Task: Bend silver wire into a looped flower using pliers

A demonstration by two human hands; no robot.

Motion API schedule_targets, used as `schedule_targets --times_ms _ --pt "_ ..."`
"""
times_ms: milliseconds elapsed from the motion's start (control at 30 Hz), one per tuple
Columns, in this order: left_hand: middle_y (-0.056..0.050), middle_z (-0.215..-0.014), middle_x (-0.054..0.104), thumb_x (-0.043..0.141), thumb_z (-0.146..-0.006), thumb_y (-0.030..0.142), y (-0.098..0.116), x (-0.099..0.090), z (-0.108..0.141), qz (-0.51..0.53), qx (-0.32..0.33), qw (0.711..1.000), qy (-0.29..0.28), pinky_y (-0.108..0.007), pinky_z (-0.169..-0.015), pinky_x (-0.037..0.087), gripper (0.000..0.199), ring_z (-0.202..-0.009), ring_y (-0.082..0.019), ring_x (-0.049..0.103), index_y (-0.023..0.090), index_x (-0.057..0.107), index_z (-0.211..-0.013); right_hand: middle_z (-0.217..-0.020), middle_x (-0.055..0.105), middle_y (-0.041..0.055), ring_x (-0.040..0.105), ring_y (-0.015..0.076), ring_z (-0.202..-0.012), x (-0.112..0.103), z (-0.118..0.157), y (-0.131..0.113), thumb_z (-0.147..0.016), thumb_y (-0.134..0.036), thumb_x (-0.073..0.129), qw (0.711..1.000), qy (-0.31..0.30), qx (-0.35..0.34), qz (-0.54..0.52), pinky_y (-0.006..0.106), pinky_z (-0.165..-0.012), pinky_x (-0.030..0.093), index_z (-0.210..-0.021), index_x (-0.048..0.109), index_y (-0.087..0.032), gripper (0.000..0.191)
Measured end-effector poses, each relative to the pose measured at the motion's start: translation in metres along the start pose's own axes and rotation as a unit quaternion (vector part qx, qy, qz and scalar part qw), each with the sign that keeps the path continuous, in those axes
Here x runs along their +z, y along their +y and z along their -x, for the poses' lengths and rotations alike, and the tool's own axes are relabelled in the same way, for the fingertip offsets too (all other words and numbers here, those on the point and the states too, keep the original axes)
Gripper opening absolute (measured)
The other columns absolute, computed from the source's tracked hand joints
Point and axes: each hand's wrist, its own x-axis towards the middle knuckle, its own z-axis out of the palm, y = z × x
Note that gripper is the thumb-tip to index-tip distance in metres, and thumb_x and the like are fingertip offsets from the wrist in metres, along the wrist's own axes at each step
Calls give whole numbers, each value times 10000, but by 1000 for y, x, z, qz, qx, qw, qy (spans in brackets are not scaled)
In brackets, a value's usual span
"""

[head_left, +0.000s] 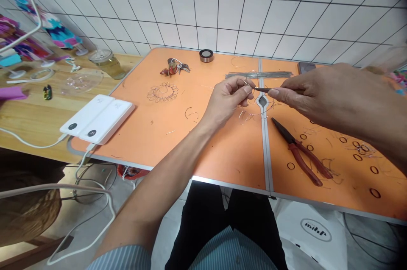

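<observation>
Wire (242,80) held above orange table (152,143)

The left hand (227,96) has its thumb and index finger pressed together, and the thin wire is pinched between them, near the middle seam (267,155). The right hand (295,92) is closed around a dark slim tool (262,90), whose tip points to the left hand; at this size I cannot tell surely if the tip grips the wire. Below the right hand, red-handled pliers (291,140) lie with handles apart, and small dark rings (375,197) are scattered around them. Behind the hands lies a bundle of straight wires (276,74). To the left are a looped wire ring (155,92), a bunch of keys (181,66) and a roll of tape (206,55).
</observation>
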Motion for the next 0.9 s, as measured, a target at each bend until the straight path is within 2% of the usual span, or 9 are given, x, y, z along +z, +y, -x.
schedule_targets --times_ms 100,200,300,400,467,600,767,900 --pt "6 -801 739 953 -950 390 0 0 0 1 16 1000 -9 -238 -681 551 261 -724 -105 664 192 786 -980 -687 653 122 599 306 -669 -3 0 -7 -1118 -779 474 993 -48 99 50 465 -710 384 -708 726 -278 695" --pt "12 -791 730 981 -916 454 1 1 1 -11 10 1000 -5 -234 -683 551 328 -740 -105 668 197 779 -953 -731 679 123 603 320 -687 -3 1 -11 -1124 -788 435 992 -51 99 66 465 -699 375 -760 761 -296 693" --pt "21 -800 727 1071 -790 491 2 3 0 -16 -5 1000 4 -234 -679 548 440 -730 -99 664 200 772 -930 -729 673 121 587 318 -683 -2 1 -9 -1118 -805 431 993 -44 90 68 460 -691 367 -746 751 -300 704" --pt "24 -834 735 1150 -643 461 2 6 -1 -6 -16 1000 16 -242 -689 548 546 -724 -92 666 201 755 -916 -694 644 111 588 304 -679 -2 1 -7 -1119 -799 454 993 -40 86 63 450 -696 360 -717 717 -290 699" --pt "24 -851 740 1163 -609 430 1 6 -2 -5 -22 999 23 -248 -704 552 565 -725 -89 669 201 745 -911 -687 645 98 579 290 -663 -3 0 -7 -1121 -778 468 992 -48 92 69 445 -682 354 -713 704 -290 679" --pt "25 -843 736 1133 -645 321 -1 5 -3 -6 -15 1000 21 -241 -708 540 484 -720 -80 661 188 753 -915 -722 682 81 555 271 -634 -5 -2 -9 -1118 -749 483 989 -68 103 79 443 -652 351 -710 695 -294 647" --pt "18 -846 755 992 -735 144 -1 5 -1 -17 -6 1000 24 -236 -696 526 295 -730 -86 675 183 753 -903 -727 651 91 543 274 -677 -3 -1 -11 -1135 -750 451 990 -60 94 86 433 -689 357 -719 694 -287 667" --pt "22 -799 739 940 -749 128 4 8 0 -38 -28 998 42 -235 -659 502 250 -694 -84 641 190 736 -879 -676 606 114 515 272 -647 0 3 -10 -1113 -809 399 997 -15 37 72 440 -682 366 -731 719 -269 734"
